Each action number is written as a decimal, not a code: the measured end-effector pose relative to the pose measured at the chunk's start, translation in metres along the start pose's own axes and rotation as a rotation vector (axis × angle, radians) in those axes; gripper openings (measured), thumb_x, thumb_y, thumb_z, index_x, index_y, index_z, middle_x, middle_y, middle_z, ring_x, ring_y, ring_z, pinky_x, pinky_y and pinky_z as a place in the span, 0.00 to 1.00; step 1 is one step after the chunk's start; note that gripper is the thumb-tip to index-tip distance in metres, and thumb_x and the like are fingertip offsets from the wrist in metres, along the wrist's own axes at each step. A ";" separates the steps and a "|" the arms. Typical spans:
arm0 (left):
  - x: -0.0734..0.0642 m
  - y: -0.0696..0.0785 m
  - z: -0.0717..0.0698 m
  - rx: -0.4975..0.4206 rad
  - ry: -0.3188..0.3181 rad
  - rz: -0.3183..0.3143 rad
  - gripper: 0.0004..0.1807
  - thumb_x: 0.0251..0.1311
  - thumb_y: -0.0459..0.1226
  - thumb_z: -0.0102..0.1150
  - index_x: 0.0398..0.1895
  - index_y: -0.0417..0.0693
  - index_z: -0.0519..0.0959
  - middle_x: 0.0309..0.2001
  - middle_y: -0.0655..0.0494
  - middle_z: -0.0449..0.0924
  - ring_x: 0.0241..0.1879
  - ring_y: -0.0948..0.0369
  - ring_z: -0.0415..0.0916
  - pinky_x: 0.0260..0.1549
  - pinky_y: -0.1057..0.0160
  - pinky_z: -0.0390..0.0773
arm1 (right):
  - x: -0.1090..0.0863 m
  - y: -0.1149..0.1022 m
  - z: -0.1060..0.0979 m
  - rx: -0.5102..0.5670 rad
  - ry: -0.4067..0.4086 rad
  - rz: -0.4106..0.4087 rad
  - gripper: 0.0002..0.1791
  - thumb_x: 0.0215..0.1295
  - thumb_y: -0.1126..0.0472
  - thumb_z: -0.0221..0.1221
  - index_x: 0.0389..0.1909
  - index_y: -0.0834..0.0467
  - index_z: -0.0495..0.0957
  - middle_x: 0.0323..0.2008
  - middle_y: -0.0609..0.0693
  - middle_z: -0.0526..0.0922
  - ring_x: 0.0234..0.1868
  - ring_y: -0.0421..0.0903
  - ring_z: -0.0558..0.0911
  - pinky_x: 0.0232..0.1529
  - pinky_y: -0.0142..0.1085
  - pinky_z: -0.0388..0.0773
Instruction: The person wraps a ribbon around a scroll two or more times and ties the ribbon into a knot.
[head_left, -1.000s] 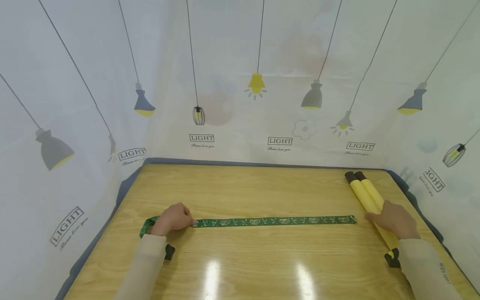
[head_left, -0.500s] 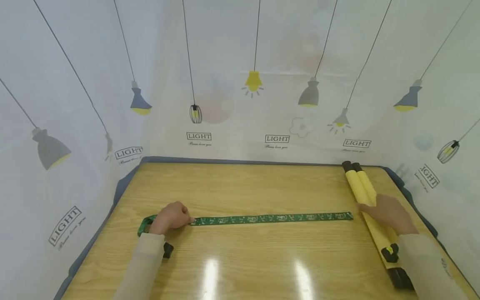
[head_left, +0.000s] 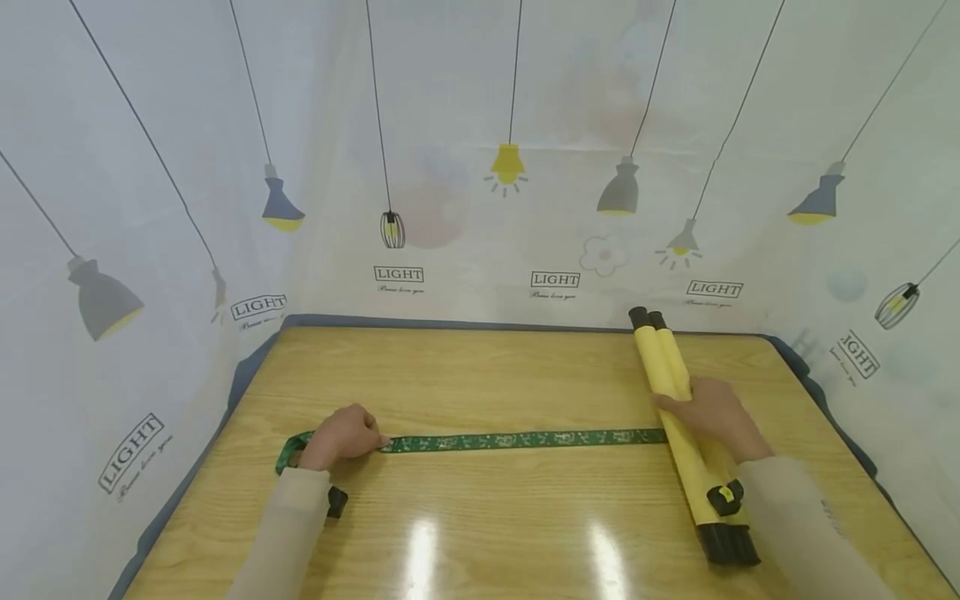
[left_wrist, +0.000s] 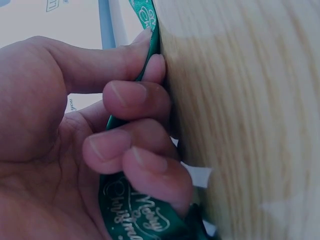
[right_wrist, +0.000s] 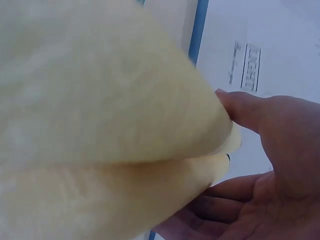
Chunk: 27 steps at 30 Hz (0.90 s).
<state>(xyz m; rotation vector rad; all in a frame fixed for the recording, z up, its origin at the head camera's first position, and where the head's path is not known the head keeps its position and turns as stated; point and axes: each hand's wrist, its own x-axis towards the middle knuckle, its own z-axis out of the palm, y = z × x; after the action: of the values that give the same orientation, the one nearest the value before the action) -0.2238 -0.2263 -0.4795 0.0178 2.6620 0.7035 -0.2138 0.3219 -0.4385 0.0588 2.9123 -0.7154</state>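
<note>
While the left grip (head_left: 345,436) pinches green ribbon (head_left: 525,439), right grip (head_left: 714,411) clasping yellow rolls (head_left: 686,454), wooden tabletop (head_left: 495,375)

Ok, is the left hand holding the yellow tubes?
No, the left hand pinches the green ribbon, while the right hand grips the yellow tubes.

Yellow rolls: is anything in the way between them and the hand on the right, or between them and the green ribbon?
Nothing visible. The right hand holds the yellow rolls directly, and in the head view they cover the right end of the green ribbon; whether they touch it is unclear.
</note>
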 end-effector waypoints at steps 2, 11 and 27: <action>0.000 0.000 0.000 0.000 0.002 -0.002 0.17 0.67 0.44 0.64 0.21 0.47 0.81 0.16 0.58 0.65 0.18 0.61 0.62 0.19 0.64 0.65 | 0.001 -0.014 0.003 0.028 0.000 -0.002 0.32 0.69 0.34 0.58 0.34 0.63 0.71 0.25 0.52 0.72 0.25 0.47 0.75 0.25 0.37 0.72; -0.002 0.002 -0.001 0.010 0.008 -0.001 0.17 0.67 0.44 0.65 0.21 0.47 0.81 0.16 0.58 0.66 0.18 0.61 0.62 0.20 0.64 0.64 | 0.007 -0.069 0.024 0.088 -0.010 0.010 0.36 0.65 0.31 0.60 0.40 0.65 0.73 0.29 0.55 0.76 0.27 0.47 0.76 0.25 0.35 0.74; -0.003 0.005 -0.002 0.008 -0.003 0.003 0.16 0.67 0.44 0.65 0.23 0.46 0.80 0.19 0.56 0.69 0.22 0.60 0.66 0.22 0.63 0.66 | 0.011 -0.156 0.078 0.126 -0.057 -0.057 0.31 0.58 0.36 0.68 0.31 0.60 0.70 0.26 0.52 0.72 0.22 0.44 0.74 0.20 0.33 0.72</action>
<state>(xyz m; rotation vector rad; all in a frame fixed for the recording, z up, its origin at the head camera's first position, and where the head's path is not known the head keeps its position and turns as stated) -0.2224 -0.2238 -0.4743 0.0244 2.6629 0.6928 -0.2255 0.1480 -0.4372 -0.0311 2.8227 -0.8937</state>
